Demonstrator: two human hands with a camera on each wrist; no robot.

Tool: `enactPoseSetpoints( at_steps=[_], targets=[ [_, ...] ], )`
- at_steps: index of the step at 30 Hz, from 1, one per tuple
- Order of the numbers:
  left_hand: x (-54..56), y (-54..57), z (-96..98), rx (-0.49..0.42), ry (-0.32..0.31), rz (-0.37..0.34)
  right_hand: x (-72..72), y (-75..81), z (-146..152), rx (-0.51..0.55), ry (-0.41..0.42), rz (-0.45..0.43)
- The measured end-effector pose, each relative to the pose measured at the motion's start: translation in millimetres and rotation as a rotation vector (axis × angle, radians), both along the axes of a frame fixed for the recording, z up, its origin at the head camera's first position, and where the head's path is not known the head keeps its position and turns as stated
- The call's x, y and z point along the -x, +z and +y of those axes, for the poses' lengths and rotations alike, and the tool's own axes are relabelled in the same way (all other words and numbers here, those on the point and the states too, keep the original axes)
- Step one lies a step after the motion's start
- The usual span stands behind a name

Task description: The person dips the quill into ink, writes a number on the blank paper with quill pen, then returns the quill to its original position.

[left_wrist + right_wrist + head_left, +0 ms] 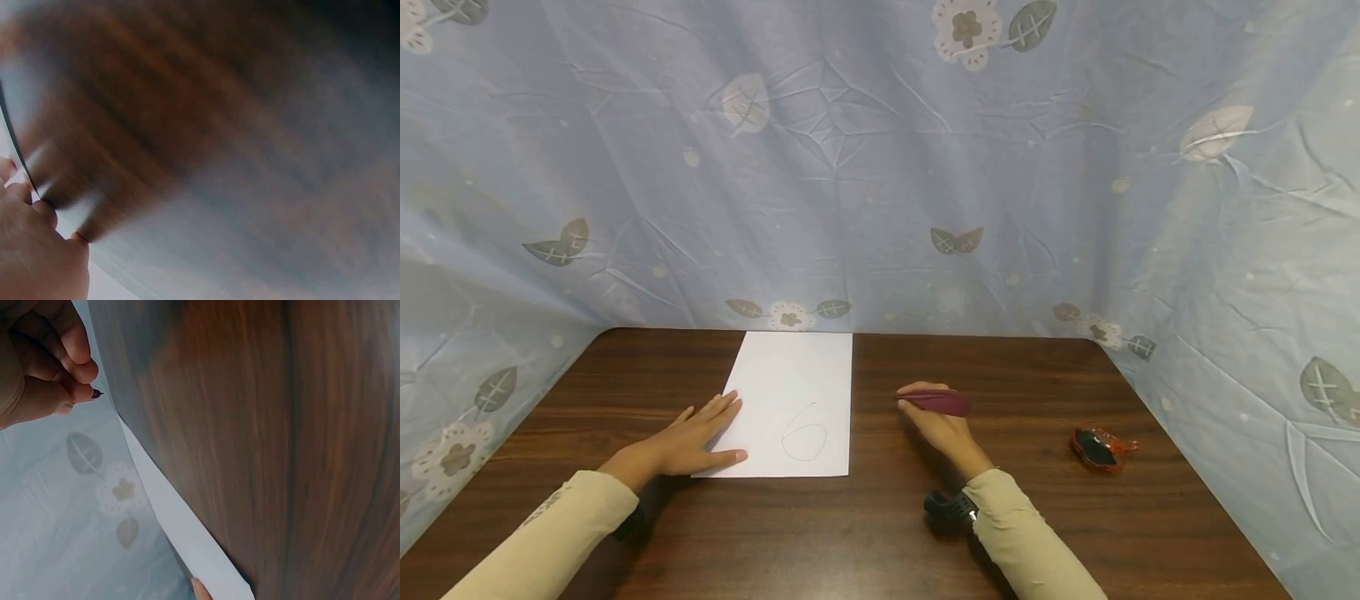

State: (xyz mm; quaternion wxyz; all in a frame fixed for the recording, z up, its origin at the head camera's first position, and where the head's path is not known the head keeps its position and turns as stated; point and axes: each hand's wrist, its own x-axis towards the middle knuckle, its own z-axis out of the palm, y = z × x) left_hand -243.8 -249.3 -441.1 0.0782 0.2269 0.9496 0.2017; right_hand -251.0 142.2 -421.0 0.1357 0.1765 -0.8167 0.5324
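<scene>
A white sheet of paper (790,371) lies on the table, with a large thin figure like a 6 (805,440) drawn near its lower right. On the paper's left edge rests my left hand (688,437), palm down with fingers spread. To the right of the sheet, apart from it, my right hand (943,427) pinches a maroon pen (942,402) with a broad, feather-like body. Its dark tip pokes out past the fingertips (65,407) in the right wrist view. The left wrist view catches only part of the left hand and is mostly blurred.
A small orange-red object (1101,448) with a dark middle lies at the right of the brown wooden table (790,542); its kind is unclear. Behind and beside the table hangs a pale blue curtain (850,208) with leaf and flower prints.
</scene>
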Motion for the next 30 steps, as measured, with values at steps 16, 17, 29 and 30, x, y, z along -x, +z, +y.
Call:
enactPoseSetpoints(
  at_steps=[16,17,29,30],
  targets=[
    [1.0,-0.3,-0.7,0.009,0.004,-0.012,5.4,-8.9,68.4,-0.088,-0.143,-0.145],
    [0.8,0.0,-0.7,0.009,0.004,-0.014,4.7,-7.8,72.9,-0.101,-0.152,-0.144],
    [1.5,-1.5,-0.2,0.016,0.002,-0.003,-7.2,6.7,135.7,-0.220,-0.253,-0.146],
    [1.4,-1.3,0.2,0.017,0.001,-0.004,-8.7,7.2,141.0,-0.209,-0.255,-0.148]
  ],
)
